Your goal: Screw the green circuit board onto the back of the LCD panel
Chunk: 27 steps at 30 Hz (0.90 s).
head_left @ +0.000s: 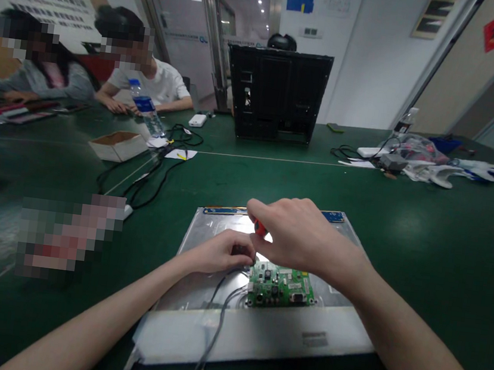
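Observation:
A silver metal panel (205,234) lies on the green table, with a white strip along its near edge and a blue circuit strip (334,217) at its far edge. On the panel sits a green circuit board (282,285), with grey cables (223,314) running from its left side. My right hand (295,233) is closed around a red-handled tool (260,228) above the board's upper left corner. Beside that corner is my left hand (225,251), fingers curled together; what they hold, if anything, is hidden.
A black monitor-like unit (278,96) stands at the table's far side. Left are an open box (119,145), black cables (163,169) and a bottle (146,106); right, plastic bags (417,149) and gloves (478,170). Two people sit at the far left.

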Tool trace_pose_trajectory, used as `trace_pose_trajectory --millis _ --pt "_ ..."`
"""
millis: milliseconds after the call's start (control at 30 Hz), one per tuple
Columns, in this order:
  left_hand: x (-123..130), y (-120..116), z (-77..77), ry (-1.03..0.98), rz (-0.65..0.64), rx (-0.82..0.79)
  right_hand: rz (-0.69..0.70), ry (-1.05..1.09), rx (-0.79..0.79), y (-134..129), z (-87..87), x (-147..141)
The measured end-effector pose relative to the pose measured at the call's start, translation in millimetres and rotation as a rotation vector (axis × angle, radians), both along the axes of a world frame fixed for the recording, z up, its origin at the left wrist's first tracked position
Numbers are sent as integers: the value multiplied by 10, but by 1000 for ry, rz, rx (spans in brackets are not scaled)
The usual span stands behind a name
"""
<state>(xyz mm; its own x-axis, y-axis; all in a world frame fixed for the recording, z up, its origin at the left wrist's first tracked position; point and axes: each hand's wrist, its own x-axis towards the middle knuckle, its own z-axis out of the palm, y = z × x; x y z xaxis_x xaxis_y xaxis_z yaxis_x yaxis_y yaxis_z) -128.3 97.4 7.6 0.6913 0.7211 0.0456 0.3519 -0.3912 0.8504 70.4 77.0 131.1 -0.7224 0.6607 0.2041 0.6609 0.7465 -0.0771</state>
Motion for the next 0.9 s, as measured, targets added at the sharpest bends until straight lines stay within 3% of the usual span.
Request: trace_pose_trajectory --millis 400,633,900 --pt "-14 6 -9 23 -4 28 30 22 -56 19 4 20" --pt "-7 6 6 13 -26 23 -40 -5 -2 56 -34 -34" --pt "2 1 -20 9 32 41 6 34 -31 27 -9 -16"
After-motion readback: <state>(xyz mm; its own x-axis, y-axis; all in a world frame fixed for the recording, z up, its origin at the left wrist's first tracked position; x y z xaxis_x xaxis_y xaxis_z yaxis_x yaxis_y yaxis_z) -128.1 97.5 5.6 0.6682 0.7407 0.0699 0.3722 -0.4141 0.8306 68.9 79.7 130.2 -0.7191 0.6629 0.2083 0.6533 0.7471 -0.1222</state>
